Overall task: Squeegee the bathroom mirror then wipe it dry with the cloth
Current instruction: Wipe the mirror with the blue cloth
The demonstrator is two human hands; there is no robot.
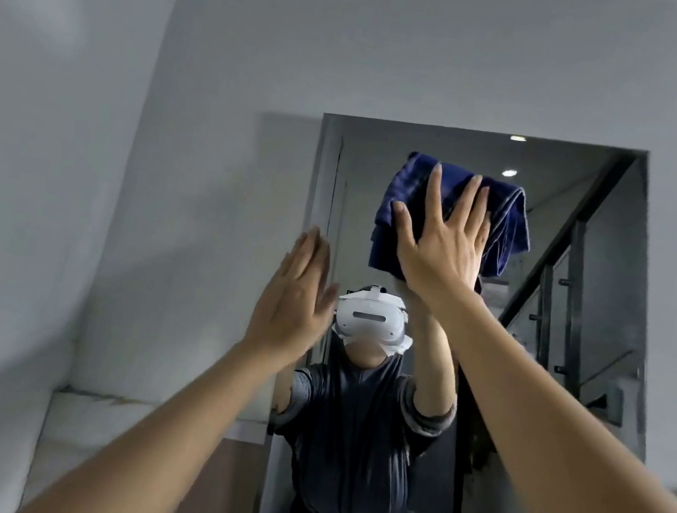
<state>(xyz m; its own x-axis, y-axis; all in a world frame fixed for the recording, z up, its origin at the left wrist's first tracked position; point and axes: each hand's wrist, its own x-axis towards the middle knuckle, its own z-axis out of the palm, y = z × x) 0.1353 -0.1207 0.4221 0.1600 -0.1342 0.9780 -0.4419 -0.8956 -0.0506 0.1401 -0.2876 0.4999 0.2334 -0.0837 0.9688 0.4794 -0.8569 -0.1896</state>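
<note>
The bathroom mirror (565,231) hangs on the grey wall ahead, tall and frameless. A folded dark blue cloth (508,222) lies flat against its upper part. My right hand (441,246) presses the cloth to the glass with fingers spread wide. My left hand (294,298) is raised at the mirror's left edge, flat, fingers together and straight, holding nothing. No squeegee is in view. The mirror reflects a person in a dark shirt wearing a white headset, with the arm reaching up to the cloth.
A grey wall (59,120) closes in on the left and meets the mirror wall at a corner. A pale marbled ledge (158,414) runs below at the left. The mirror's right side reflects a dark stair railing (565,285).
</note>
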